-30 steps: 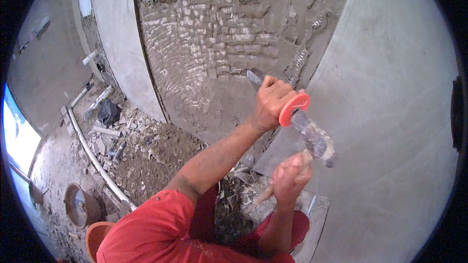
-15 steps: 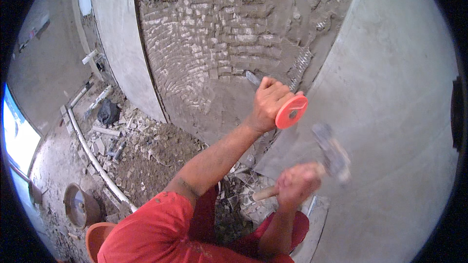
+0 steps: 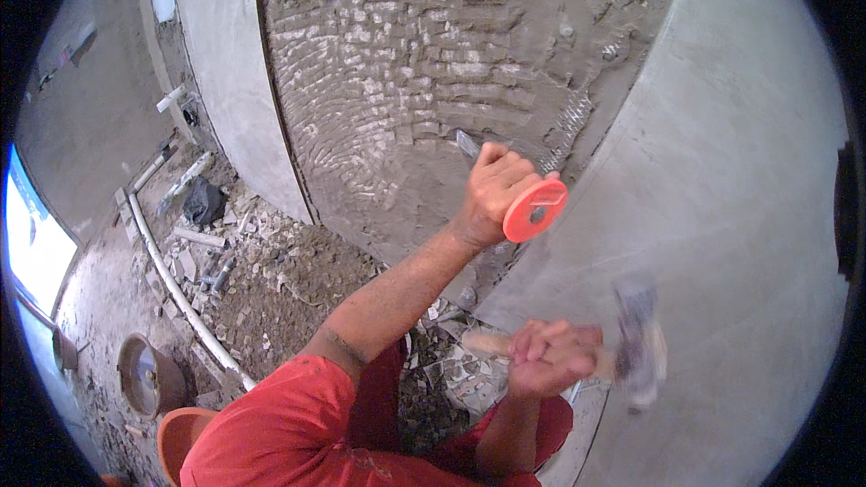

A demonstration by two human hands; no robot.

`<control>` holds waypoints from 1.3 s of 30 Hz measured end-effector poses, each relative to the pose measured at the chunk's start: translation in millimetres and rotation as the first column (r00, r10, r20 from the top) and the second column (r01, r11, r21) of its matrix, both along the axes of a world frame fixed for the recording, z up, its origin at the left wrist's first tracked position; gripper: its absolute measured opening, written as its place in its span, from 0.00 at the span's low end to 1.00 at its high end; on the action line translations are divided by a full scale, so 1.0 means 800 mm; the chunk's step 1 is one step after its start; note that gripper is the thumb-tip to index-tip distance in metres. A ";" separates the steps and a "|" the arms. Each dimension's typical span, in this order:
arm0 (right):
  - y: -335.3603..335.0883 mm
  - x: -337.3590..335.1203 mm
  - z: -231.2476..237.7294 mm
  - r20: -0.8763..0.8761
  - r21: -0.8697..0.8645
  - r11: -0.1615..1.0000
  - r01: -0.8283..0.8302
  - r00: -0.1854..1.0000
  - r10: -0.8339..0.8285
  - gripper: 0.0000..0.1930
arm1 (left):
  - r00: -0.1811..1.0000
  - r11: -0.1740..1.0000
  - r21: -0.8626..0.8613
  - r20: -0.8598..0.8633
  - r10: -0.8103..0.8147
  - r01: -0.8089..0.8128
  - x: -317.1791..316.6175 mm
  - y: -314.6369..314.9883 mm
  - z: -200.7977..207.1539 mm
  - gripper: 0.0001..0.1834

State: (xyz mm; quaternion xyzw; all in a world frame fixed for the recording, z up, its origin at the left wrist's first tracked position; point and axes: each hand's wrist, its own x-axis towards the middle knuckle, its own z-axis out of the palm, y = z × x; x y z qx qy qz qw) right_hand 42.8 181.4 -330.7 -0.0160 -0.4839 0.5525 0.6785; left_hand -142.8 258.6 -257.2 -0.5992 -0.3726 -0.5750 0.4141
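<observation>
My left hand [image 3: 492, 194] is wrapped round a chisel [image 3: 466, 143] that has a round orange hand guard [image 3: 536, 211]. The flat metal tip of the chisel meets the rough grey wall [image 3: 397, 189], which is scored with rows of chipped marks. Lower and to the right, my right hand [image 3: 552, 357] grips the wooden handle of a hammer [image 3: 640, 343]. The hammer's head is smeared by motion and stands apart from the chisel, to the right of my fist. The chisel's grip is hidden inside my left hand.
Smooth grey wall panels [image 3: 758, 207] flank the chipped patch. Rubble [image 3: 298, 284] and tile shards lie along the wall's foot. A white pipe [image 3: 185, 302] runs over the floor at left, near a black plastic bag [image 3: 204, 202], a brown bucket [image 3: 171, 388] and an orange container [image 3: 180, 442].
The hammer has swung down and to the right, away from the chisel's guard, its head lower now. My left hand and the chisel stay nearly in place. The view has shifted slightly.
</observation>
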 end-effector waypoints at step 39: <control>-0.013 0.058 0.088 0.027 0.278 0.919 0.278 0.955 -0.296 0.24 | 0.961 0.959 0.130 0.079 -0.264 0.253 0.065 0.023 0.061 0.13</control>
